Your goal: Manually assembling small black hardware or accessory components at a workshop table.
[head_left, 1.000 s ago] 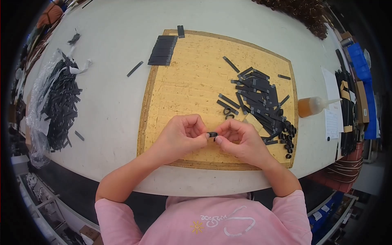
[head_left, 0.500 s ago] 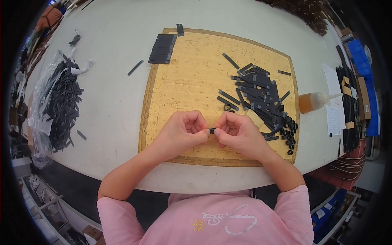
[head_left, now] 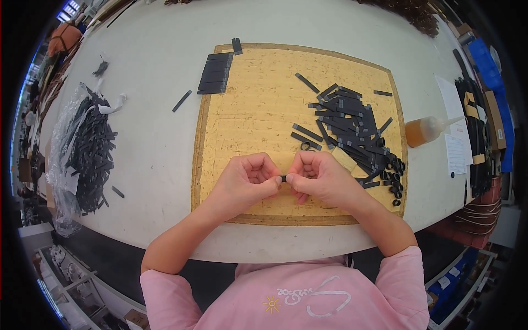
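Observation:
Over the near part of a yellow board [head_left: 258, 110], my left hand [head_left: 250, 179] and my right hand [head_left: 322, 179] face each other. Both pinch a small black strip [head_left: 284, 179] between thumb and fingers, one end each; most of it is hidden by the fingertips. Beyond my right hand lies a loose heap of flat black strips [head_left: 346, 118] with greyish ends. Several small black rings [head_left: 395, 176] gather at the board's right edge, and another black ring [head_left: 306, 146] sits just past my fingers.
Black strips in a neat row [head_left: 215, 73] lie at the board's far left corner. On the left, a clear plastic bag [head_left: 65, 181] spills many black strips [head_left: 93, 154]. A squeeze bottle [head_left: 421, 132] of amber liquid stands right of the board, near paper sheets [head_left: 455, 154].
The whole view has shifted slightly. Both hands keep their pinch on the black strip, with only small finger movement.

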Available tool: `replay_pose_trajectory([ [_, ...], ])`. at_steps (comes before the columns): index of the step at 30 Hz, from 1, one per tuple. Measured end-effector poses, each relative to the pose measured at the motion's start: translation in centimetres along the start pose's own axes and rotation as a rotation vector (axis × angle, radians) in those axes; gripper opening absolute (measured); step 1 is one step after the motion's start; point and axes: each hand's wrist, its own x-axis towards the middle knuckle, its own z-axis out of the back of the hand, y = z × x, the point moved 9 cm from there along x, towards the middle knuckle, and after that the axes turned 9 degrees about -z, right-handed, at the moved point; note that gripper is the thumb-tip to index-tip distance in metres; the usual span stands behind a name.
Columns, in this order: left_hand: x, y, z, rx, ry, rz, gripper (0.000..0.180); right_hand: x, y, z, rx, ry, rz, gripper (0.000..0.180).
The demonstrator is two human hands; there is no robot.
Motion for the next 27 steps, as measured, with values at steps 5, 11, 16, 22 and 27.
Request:
replay_pose_trajectory([
  [5, 0.05, 0.0, 0.0, -0.02, -0.031, 0.006, 0.009, -0.05, 0.07, 0.0, 0.032, 0.016, -0.002, 0.015],
  [11, 0.0, -0.05, 0.0, -0.006, -0.037, 0.01, 0.009, 0.03, 0.04, 0.02, 0.026, 0.023, 0.001, 0.014],
  [16, 0.05, -0.02, 0.07, -0.002, -0.046, -0.002, 0.009, 0.15, 0.04, 0.07, 0.009, 0.017, 0.013, 0.014],
  [22, 0.02, -0.1, -0.07, -0.022, -0.04, 0.002, 0.01, 0.19, -0.02, 0.14, -0.01, 0.009, 0.013, 0.014],
  [27, 0.03, -0.2, -0.17, -0.021, -0.038, -0.005, 0.009, 0.29, -0.14, 0.12, -0.008, 0.019, 0.016, 0.013],
])
